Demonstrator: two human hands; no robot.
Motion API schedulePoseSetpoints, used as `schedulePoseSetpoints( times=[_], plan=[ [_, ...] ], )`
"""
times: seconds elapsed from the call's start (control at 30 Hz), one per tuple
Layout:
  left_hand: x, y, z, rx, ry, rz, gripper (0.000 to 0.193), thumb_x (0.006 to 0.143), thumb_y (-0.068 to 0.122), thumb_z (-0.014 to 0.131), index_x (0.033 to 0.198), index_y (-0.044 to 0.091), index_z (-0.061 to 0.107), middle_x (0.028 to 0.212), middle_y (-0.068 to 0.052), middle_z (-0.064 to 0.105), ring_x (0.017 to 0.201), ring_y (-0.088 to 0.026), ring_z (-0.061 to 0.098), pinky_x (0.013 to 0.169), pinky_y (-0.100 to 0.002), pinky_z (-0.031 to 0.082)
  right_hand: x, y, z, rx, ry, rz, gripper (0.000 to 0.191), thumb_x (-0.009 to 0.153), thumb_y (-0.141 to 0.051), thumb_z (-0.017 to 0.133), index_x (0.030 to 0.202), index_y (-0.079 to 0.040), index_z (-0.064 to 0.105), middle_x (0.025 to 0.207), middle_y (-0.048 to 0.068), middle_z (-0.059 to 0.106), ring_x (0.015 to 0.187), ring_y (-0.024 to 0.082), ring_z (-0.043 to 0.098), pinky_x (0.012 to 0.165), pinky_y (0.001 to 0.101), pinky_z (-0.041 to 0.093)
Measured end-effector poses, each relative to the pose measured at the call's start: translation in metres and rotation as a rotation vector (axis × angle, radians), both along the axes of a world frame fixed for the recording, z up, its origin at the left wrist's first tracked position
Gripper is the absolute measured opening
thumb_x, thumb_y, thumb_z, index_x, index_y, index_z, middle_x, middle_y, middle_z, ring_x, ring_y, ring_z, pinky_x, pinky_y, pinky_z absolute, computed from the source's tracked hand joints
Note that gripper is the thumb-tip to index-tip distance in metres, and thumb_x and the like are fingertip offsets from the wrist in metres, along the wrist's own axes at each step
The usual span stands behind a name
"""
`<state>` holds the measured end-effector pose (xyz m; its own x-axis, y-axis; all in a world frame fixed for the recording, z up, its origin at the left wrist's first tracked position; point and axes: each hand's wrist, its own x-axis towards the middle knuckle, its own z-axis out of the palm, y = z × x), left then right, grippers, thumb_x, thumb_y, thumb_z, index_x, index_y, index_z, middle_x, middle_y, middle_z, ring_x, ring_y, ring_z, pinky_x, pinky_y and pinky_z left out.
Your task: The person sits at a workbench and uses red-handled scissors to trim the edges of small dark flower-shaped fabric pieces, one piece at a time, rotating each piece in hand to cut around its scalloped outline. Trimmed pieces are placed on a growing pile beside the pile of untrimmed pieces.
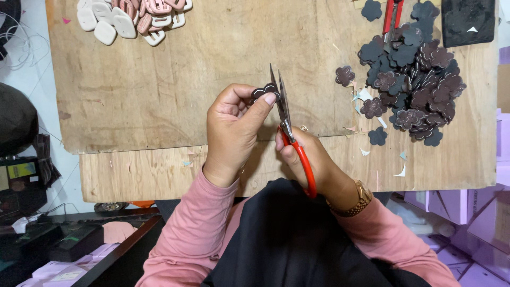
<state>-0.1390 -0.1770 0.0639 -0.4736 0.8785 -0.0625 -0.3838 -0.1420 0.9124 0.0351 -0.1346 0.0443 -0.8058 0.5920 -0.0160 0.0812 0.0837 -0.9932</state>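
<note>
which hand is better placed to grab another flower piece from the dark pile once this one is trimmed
Probably the right hand: the pile of dark flower pieces lies on its side of the board, though it grips the red-handled scissors. The left hand pinches the flower piece.

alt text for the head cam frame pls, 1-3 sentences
Over a plywood board, the left hand pinches a small dark flower-shaped piece against the blades of red-handled scissors gripped by the right hand. A pile of similar flower pieces lies to the right; pink and white tabs sit top left.
</note>
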Motion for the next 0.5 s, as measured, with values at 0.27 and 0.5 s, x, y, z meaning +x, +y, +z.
schedulePoseSetpoints(
  times=[0.27,0.5],
  plan=[
    [0.0020,-0.0005,-0.0029,0.024,0.024,0.006,0.008,0.098,0.001,0.074,0.100,0.004,0.067,0.092,0.001,0.069,0.080,-0.002,0.057,0.072,-0.018,0.047,-0.0002,0.0007,-0.0032,0.018,-0.004,-0.011,0.068,0.100,-0.071,0.046,0.101,-0.004,0.054,0.086,0.002,0.053,0.079,0.011,0.050,0.071,0.0266,0.046],
    [0.0029,-0.0027,-0.0027,0.022,0.030,-0.007,0.009,0.096,0.000,0.075,0.099,0.003,0.067,0.091,0.002,0.069,0.079,-0.002,0.056,0.069,-0.018,0.046,-0.0002,0.0005,-0.0071,0.009,-0.035,-0.029,0.073,0.098,-0.075,0.043,0.104,-0.003,0.055,0.085,0.002,0.052,0.077,0.010,0.049,0.068,0.0256,0.045]
  ],
)
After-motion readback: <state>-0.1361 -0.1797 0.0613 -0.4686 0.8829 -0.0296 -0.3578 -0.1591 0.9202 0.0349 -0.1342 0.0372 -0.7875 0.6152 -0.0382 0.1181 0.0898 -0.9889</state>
